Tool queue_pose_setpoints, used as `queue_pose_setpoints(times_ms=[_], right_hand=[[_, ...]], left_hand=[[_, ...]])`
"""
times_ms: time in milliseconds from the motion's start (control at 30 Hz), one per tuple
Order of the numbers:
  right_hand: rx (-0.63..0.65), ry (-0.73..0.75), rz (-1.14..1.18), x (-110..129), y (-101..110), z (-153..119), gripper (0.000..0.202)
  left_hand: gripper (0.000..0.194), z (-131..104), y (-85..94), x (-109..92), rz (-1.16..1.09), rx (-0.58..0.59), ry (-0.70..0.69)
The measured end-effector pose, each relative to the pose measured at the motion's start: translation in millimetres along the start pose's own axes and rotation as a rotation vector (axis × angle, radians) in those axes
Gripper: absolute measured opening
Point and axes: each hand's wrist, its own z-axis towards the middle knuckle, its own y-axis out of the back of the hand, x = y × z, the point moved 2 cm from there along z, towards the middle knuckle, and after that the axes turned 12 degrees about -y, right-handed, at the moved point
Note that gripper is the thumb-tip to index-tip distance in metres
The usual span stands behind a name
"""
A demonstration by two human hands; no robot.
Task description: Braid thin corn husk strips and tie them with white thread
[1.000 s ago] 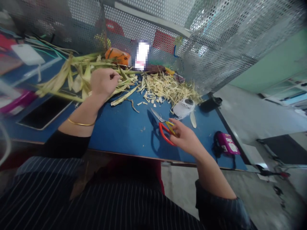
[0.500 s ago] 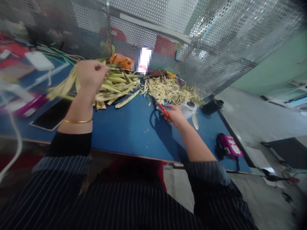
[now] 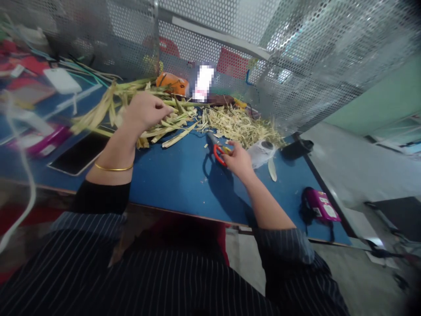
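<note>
Blue tabletop (image 3: 164, 180): husk strips (image 3: 177, 136), pale shreds (image 3: 241, 125), 1 dark slab (image 3: 80, 153).

Bench (image 3: 171, 184): leaf strips (image 3: 182, 117) back left of centre; shreds (image 3: 245, 125) to their right. Scissors (image 3: 216, 145) before shreds; roll (image 3: 261, 152) right of scissors. Tablet (image 3: 80, 151) front left. Screen (image 3: 213, 37) behind strips and shreds.

- Dark navy-black shirt (image 3: 184, 281) with thin, pale pinstripes
- Faded blue-grey pinstriped right cuff (image 3: 289, 245), turned back
- Matching left cuff (image 3: 88, 224), likewise folded
- Plain black, close-fitting inner sleeve (image 3: 103, 197) beyond it
- Slim, smooth gold-coloured bangle (image 3: 113, 169) around the left forearm (image 3: 120, 149)
</note>
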Motion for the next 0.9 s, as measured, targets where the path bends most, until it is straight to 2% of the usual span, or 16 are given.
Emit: queue_pose_setpoints(times_ms=[33,100,200,267,333,400,500,533,567,600,700,767,833,900], right_hand=[[-0.105,-0.022,-0.071,0.7,2.5,4.7,0.055],[-0.209,-0.063,-0.135,1.4,5.3,10.1,0.056],[-0.259,-0.037,-0.121,-0.6,5.4,8.5,0.056],[-0.24,-0.023,-0.124,-4.6,3.9,4.5,0.054],[-0.169,0.02,-0.112,-8.3,2.5,0.8,0.052],[-0.018,0.099,-0.027,-10.0,0.5,-1.7,0.049],[0.306,0.183,0.14,-9.9,-5.2,-2.8,0.043],[0.372,0.186,0.157,-9.9,-7.0,-2.0,0.041],[0.382,0.177,0.142,-10.4,-8.0,-0.4,0.041],[0.333,0.159,0.097,-11.3,-8.1,2.0,0.042],[-0.008,0.088,-0.148,-15.2,-3.0,10.0,0.044],[-0.173,0.055,-0.284,-17.2,0.5,13.1,0.043],[-0.224,0.056,-0.345,-18.3,1.3,14.0,0.04],[-0.213,0.087,-0.387,-18.4,0.3,13.1,0.037]], left_hand=[[0.039,-0.1,-0.6,-0.6,0.009,0.009,-0.001],[0.037,-0.2,-1.2,-3.3,0.038,0.027,-0.009],[0.037,-0.2,-2.6,-9.3,0.048,0.048,-0.027],[0.034,-0.5,-8.1,-13.0,0.027,0.113,-0.026],[0.028,-1.8,-19.9,-16.2,0.021,0.253,-0.025],[0.02,-4.7,-35.7,-19.6,0.085,0.387,-0.053],[0.018,-8.9,-56.2,-24.3,0.38,0.304,-0.121],[0.02,-10.4,-62.7,-24.4,0.443,0.309,-0.098],[0.021,-11.7,-68.6,-24.3,0.478,0.324,-0.085],[0.021,-12.4,-73.0,-23.7,0.498,0.319,-0.065],[0.018,-12.1,-79.9,-19.1,0.504,0.319,0.001],[0.018,-10.9,-79.9,-16.2,0.478,0.307,0.029],[0.016,-10.1,-77.4,-16.2,0.42,0.28,0.03],[0.012,-10.4,-74.7,-20.4,0.326,0.269,0.005]])
